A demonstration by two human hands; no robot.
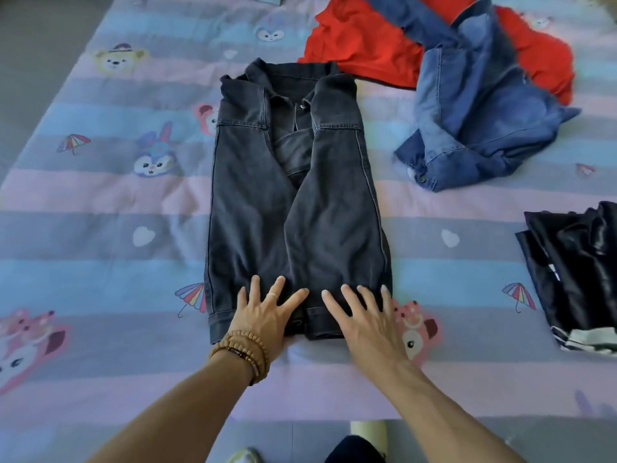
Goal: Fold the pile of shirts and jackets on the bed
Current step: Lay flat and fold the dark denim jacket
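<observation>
While the dark grey denim jacket (293,202) lies mid-bed with both sides folded inward, the left hand (267,312) and right hand (367,319) press flat on its hem, fingers spread, gripping nothing. Up right, a blue denim jacket (477,115) overlaps a red shirt (360,45).

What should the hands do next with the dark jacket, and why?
Probably grip the hem and fold it up toward the collar. The dark jacket already lies with both sides and sleeves folded inward in a long narrow strip, and the left hand and right hand rest flat on its near hem, fingers spread. Only the lengthwise fold seems left.
</observation>
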